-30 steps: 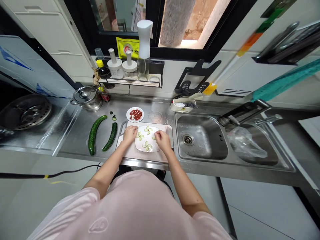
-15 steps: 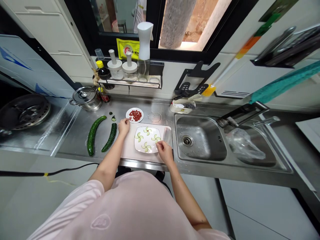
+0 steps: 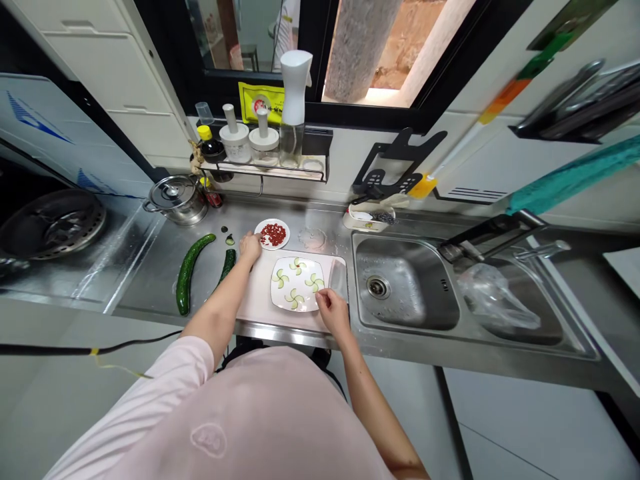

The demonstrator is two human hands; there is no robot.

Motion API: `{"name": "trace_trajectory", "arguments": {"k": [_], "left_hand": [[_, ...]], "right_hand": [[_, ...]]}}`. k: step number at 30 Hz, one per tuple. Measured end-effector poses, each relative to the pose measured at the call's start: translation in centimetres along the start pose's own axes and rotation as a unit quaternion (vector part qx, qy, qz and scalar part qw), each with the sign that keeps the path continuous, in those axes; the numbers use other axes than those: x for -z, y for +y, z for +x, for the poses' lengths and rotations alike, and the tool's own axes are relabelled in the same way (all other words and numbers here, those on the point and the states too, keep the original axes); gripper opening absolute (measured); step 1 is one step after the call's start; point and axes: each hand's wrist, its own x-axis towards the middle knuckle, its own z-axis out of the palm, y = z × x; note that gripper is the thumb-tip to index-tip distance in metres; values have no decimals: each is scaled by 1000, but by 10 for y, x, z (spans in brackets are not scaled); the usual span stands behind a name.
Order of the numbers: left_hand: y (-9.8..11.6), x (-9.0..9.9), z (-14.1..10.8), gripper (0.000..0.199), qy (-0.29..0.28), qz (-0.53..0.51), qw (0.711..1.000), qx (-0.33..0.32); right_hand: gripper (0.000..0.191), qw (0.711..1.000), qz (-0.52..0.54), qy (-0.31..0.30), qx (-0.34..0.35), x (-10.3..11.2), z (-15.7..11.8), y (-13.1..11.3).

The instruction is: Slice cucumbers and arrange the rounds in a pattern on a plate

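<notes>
My left hand (image 3: 250, 248) is at the left rim of a small white plate (image 3: 284, 244) holding small red pieces (image 3: 273, 234), its fingers drawn together; whatever is between them is hidden. My right hand (image 3: 332, 311) pinches at the lower right edge of a white squarish plate (image 3: 278, 301); anything in the pinch is too small to make out. On that plate, thin green-edged slices form several pinwheels (image 3: 294, 299), the top one with a red dot in its middle. Beneath lies a pale cutting board (image 3: 254, 303), with a wide blade (image 3: 338, 275) at its right side.
Left of the board lie a whole cucumber (image 3: 187, 273) and a cut cucumber (image 3: 228, 263), partly behind my left forearm, with small end pieces (image 3: 229, 239). A lidded steel pot (image 3: 178, 200) stands behind. To the right is a sink (image 3: 407, 283) with a plastic bag (image 3: 495, 297).
My left hand has moved up and right to the rim of the small plate, its forearm now covering part of the cut cucumber. My right hand stays by the large plate. The view has shifted slightly.
</notes>
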Motion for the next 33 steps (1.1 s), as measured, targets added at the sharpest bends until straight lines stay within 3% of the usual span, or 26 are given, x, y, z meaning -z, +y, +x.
{"name": "trace_trajectory", "arguments": {"k": [15,33], "left_hand": [[3,5,17,35,-64,38,995,-66],[4,7,15,32,-62,70,993,-67]], "right_hand": [[25,1000,-5,-5,3,-1,-5,3],[26,1000,-4,-12,-5,1,-7,2]]}}
